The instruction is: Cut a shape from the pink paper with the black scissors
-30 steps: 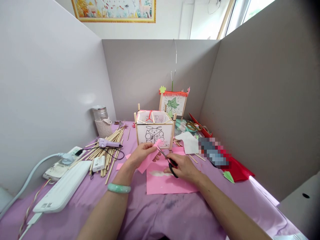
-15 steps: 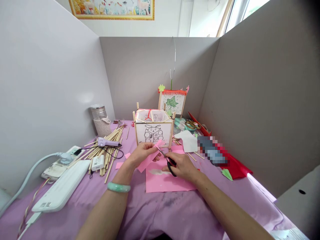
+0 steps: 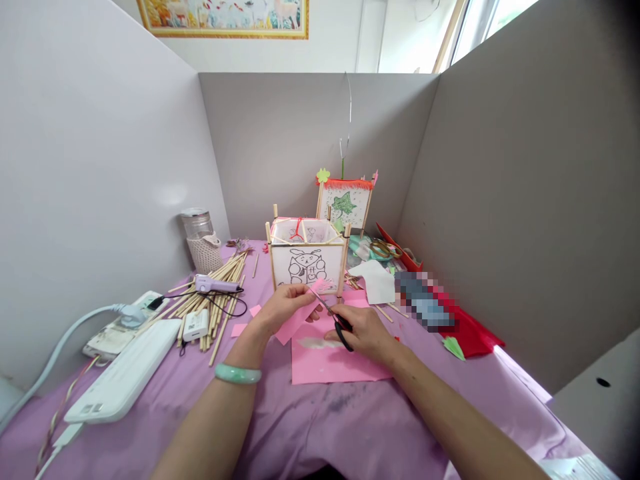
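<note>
Between the fingers of my left hand is a strip of pink paper, its upper end sticking out past the fingertips. My right hand is closed around black-handled scissors, and their blades meet the upper end of the strip. Below both hands lies a larger pink sheet with a pale patch on it. Just beyond the hands stands a square lantern with a wooden-stick frame and white panels, the front one bearing a line-drawn animal.
Wooden sticks, a lilac glue gun and a white power bank lie at left. A second lantern stands at the back. White paper and red cloth are at right. Grey partitions enclose the table.
The scissor blades have shifted slightly up and left along the upper end of the pink strip. Both hands stay in nearly the same place.
</note>
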Demonstrator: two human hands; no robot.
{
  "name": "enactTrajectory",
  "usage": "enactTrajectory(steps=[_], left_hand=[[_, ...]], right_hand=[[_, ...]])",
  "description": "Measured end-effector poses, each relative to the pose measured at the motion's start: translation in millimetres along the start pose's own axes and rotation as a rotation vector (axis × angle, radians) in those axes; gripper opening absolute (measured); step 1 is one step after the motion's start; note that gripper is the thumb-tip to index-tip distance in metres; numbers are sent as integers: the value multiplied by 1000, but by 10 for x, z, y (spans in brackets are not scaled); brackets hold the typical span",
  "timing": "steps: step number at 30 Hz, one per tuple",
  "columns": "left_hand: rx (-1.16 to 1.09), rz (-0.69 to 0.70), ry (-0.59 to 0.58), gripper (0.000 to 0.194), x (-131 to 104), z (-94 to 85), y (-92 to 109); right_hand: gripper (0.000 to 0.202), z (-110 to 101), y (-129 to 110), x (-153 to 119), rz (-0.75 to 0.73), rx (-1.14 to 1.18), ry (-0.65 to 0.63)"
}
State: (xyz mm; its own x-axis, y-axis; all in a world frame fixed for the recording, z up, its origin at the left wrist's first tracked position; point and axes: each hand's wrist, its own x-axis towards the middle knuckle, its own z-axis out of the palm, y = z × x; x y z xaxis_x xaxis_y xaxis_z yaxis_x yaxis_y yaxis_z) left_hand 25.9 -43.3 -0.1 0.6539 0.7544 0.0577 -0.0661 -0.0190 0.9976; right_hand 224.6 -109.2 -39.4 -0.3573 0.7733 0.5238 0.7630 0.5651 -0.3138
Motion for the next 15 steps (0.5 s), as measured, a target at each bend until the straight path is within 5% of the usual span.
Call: enactTrajectory(steps=[15], left_hand=[[-5,-21,-20,25,-2,-13,-18]], right_hand=[[38,25,39,2,17,-28,5]])
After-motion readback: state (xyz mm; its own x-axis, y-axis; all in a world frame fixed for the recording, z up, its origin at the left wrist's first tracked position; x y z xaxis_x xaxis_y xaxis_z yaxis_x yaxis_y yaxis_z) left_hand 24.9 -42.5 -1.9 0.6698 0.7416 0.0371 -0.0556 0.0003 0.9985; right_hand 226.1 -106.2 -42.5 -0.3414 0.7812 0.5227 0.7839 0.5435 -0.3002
